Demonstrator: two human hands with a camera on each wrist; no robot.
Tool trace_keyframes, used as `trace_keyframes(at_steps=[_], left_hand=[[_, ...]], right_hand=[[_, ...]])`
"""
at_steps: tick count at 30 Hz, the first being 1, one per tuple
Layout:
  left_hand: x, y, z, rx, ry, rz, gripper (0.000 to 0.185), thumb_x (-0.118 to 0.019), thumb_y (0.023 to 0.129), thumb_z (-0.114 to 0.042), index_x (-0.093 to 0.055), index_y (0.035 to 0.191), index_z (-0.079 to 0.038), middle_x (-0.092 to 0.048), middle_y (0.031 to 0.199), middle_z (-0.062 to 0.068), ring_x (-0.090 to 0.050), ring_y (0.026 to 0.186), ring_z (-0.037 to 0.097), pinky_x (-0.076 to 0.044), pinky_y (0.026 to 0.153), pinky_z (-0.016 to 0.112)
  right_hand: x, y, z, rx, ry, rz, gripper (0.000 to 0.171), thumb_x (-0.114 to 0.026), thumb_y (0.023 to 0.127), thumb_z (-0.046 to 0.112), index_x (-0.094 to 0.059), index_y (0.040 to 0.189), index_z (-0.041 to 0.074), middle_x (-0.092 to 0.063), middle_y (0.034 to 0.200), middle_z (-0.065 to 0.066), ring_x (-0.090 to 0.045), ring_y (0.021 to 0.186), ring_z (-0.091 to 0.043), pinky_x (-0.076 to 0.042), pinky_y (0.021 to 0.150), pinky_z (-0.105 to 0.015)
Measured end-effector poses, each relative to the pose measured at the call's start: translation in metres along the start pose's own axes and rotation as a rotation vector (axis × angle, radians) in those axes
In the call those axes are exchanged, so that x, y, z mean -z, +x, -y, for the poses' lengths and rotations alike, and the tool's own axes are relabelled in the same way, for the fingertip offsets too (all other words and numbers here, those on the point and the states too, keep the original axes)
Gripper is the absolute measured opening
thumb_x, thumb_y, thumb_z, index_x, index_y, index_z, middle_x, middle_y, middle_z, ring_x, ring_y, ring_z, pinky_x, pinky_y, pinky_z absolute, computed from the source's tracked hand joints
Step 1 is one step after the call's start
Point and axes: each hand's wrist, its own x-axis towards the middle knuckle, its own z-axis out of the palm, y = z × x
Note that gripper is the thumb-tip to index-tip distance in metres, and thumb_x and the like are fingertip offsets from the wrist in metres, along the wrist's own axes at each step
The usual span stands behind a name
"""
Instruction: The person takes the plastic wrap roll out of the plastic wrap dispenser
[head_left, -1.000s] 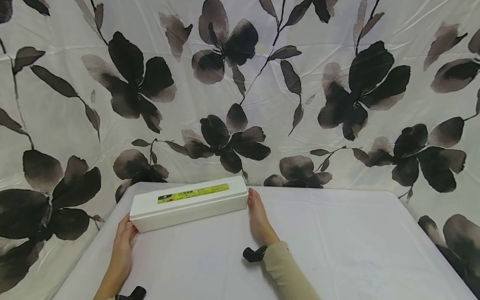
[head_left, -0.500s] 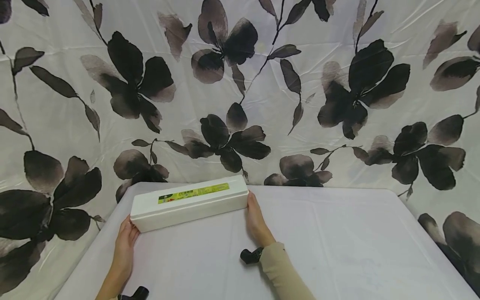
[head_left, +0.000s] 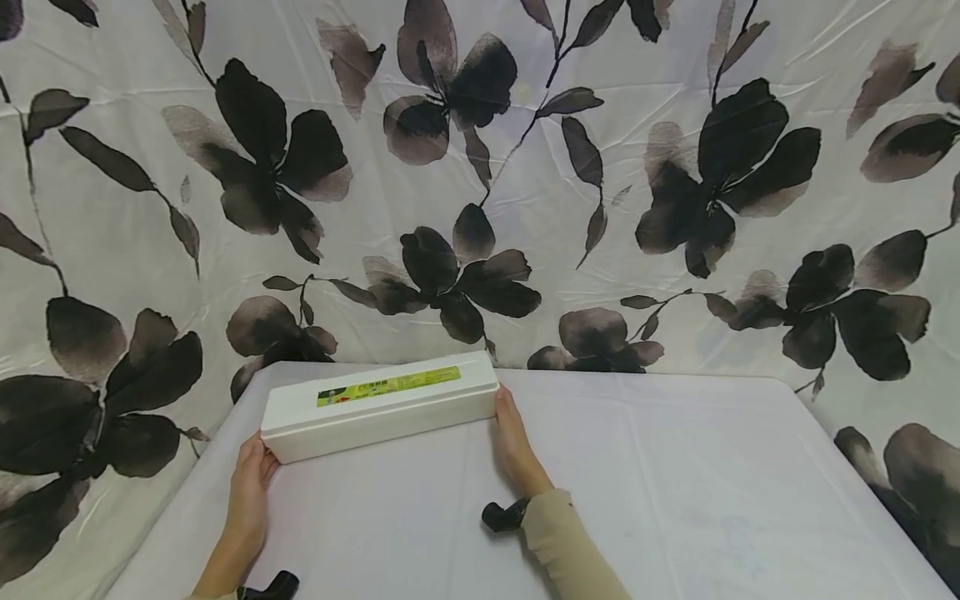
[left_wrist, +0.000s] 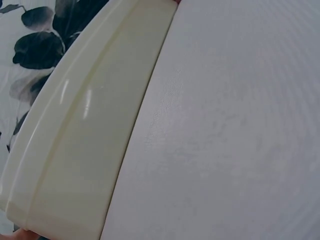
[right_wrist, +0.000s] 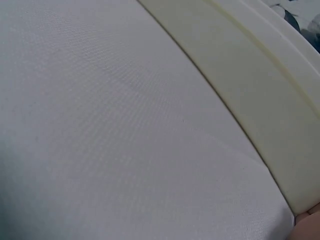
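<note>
At table's far-left edge (head_left: 225, 433), box (head_left: 378, 406) (hands-flanked)

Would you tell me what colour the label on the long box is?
The label on the white box is mostly yellow-green, clearest in the head view.

Staged recording corner, not a lived-in room. A thin cloth backdrop (head_left: 525, 167) printed with large black and grey flowers hangs across the whole background, creased and sagging, hiding whatever wall lies behind. It wraps round the left and right sides too. In front stands a worktop (head_left: 675, 500) draped in a plain white sheet, fold lines showing. No furniture, shelves, appliances or windows in view. Lighting is even and flat. Black camera mounts sit at both wrists of the person, which fits a set-up for filming handwork.
</note>
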Motion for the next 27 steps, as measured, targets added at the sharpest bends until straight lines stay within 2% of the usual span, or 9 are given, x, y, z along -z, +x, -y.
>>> trace_keyframes(at_steps=[1,6,8,11,15,18,22,27], left_hand=[[-0.001,0.000,-0.001,0.006,-0.003,-0.010,0.064,-0.008,0.108,-0.043,-0.006,0.156,0.000,-0.021,0.154,0.013,-0.025,0.143,0.019,-0.025,0.105,0.010],[-0.008,-0.001,-0.004,0.054,-0.034,-0.084,0.058,-0.011,0.108,-0.043,-0.021,0.150,-0.005,-0.032,0.137,-0.004,-0.032,0.135,0.014,-0.028,0.105,0.013],[-0.012,-0.002,-0.004,0.054,-0.032,-0.128,0.052,-0.012,0.108,-0.043,-0.028,0.144,-0.008,-0.034,0.132,-0.005,-0.037,0.130,0.011,-0.030,0.102,0.014],[-0.020,-0.004,-0.005,0.038,-0.001,-0.199,0.044,-0.013,0.109,-0.039,-0.034,0.135,-0.011,-0.038,0.126,-0.006,-0.041,0.119,0.005,-0.033,0.096,0.013],[-0.028,-0.008,-0.007,0.033,0.067,-0.271,0.044,-0.012,0.108,-0.033,-0.036,0.132,-0.006,-0.039,0.123,-0.005,-0.042,0.111,0.002,-0.033,0.091,0.013],[-0.033,-0.010,-0.008,0.035,0.080,-0.313,0.044,-0.012,0.108,-0.031,-0.036,0.131,-0.003,-0.040,0.122,-0.003,-0.042,0.109,0.002,-0.033,0.089,0.013],[-0.038,-0.012,-0.009,0.042,0.076,-0.349,0.042,-0.012,0.108,-0.031,-0.038,0.128,-0.005,-0.041,0.120,-0.002,-0.042,0.106,0.003,-0.032,0.088,0.014],[-0.042,-0.014,-0.009,0.043,0.093,-0.356,0.044,-0.012,0.108,-0.032,-0.038,0.128,-0.002,-0.042,0.120,0.000,-0.042,0.104,0.002,-0.032,0.087,0.014]], right_hand=[[0.000,-0.004,0.006,-0.005,-0.020,0.008,0.054,-0.019,0.111,0.029,-0.022,0.153,-0.005,-0.026,0.158,-0.023,-0.017,0.148,-0.036,-0.011,0.118,-0.049],[0.005,-0.008,0.005,-0.010,-0.094,0.018,0.057,-0.017,0.110,0.035,-0.021,0.154,-0.002,-0.024,0.159,-0.022,-0.016,0.148,-0.036,-0.010,0.118,-0.051],[0.006,-0.006,-0.004,-0.002,-0.101,0.015,0.060,-0.018,0.110,0.038,-0.019,0.155,-0.001,-0.022,0.160,-0.021,-0.014,0.149,-0.036,-0.009,0.117,-0.053],[0.008,-0.012,-0.003,-0.002,-0.106,0.021,0.060,-0.019,0.110,0.037,-0.017,0.154,-0.003,-0.020,0.160,-0.024,-0.012,0.149,-0.039,-0.006,0.116,-0.056],[0.013,-0.019,-0.004,-0.017,-0.128,0.035,0.062,-0.019,0.109,0.040,-0.015,0.155,-0.002,-0.019,0.160,-0.024,-0.010,0.149,-0.039,-0.005,0.116,-0.058],[0.016,-0.023,-0.005,-0.033,-0.145,0.035,0.063,-0.019,0.109,0.041,-0.016,0.155,-0.002,-0.018,0.161,-0.023,-0.010,0.149,-0.038,-0.006,0.116,-0.057],[0.020,-0.028,-0.005,-0.047,-0.155,0.038,0.062,-0.020,0.109,0.040,-0.015,0.155,-0.001,-0.017,0.161,-0.023,-0.008,0.149,-0.039,-0.006,0.116,-0.058],[0.026,-0.037,-0.004,-0.041,-0.156,0.047,0.062,-0.021,0.110,0.039,-0.013,0.156,-0.001,-0.015,0.162,-0.022,-0.006,0.149,-0.038,-0.004,0.116,-0.058]])
